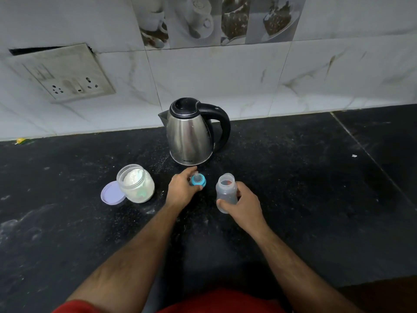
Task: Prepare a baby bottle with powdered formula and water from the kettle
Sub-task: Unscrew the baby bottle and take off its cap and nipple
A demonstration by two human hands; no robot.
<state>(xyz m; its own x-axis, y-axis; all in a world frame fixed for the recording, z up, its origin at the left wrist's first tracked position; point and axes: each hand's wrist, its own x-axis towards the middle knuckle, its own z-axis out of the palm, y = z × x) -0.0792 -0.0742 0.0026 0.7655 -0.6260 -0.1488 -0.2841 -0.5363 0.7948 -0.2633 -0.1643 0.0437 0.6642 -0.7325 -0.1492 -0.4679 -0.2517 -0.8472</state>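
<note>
Centrally, your right hand (242,205) wraps the uncapped bottle (226,192), hiding its base; your left hand (181,190) pinches the blue teat ring (198,180) on the desk (316,188) near the kettle (191,134); open desk lies right.

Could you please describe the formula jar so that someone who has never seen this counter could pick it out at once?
Start at the steel kettle standing on the black counter by the tiled wall. In front of it and to its left stands the jar, against its lilac lid. It alone is open, clear and holds white powder.
</note>
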